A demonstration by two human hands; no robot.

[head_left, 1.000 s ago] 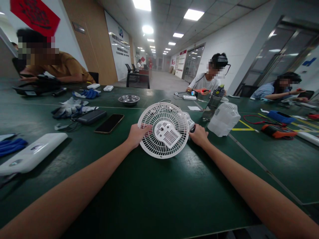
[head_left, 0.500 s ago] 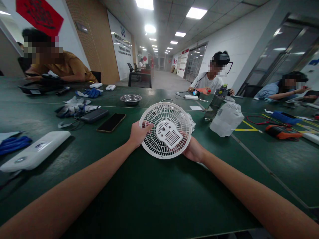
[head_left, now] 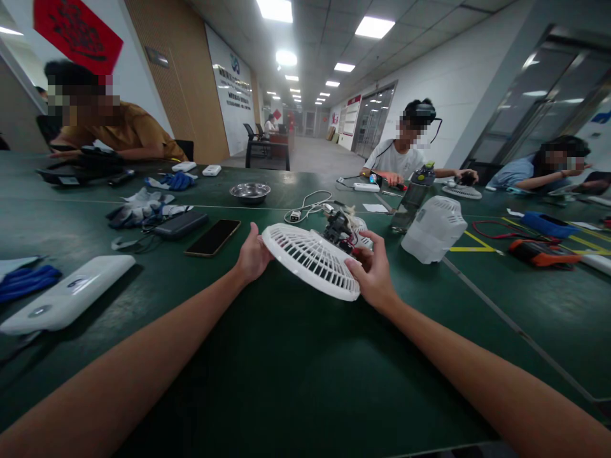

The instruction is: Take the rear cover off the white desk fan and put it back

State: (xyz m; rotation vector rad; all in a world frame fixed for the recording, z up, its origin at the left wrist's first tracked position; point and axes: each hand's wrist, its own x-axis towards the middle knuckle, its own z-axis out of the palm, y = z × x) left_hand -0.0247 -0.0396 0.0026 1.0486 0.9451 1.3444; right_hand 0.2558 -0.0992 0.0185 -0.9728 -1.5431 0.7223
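Note:
A round white fan grille (head_left: 310,259) is held almost flat above the green table (head_left: 296,381), between both hands. My left hand (head_left: 251,256) grips its left rim, fingers closed on the edge. The grille's near right rim sits in my right hand (head_left: 375,275), thumb on top. On the far side of the grille a dark fan motor with wires (head_left: 340,228) sticks up. A white fan housing (head_left: 433,228) stands to the right of my right hand.
A black phone (head_left: 212,236), a power bank (head_left: 180,224), gloves (head_left: 136,208) and a steel bowl (head_left: 249,191) lie at the left and back. A white device (head_left: 64,294) lies near left. An orange tool (head_left: 544,252) is at right. Three other people sit around the table.
The grille stood upright facing me; it has tipped down almost flat. My right hand moved from behind it to its near right rim. The motor now shows.

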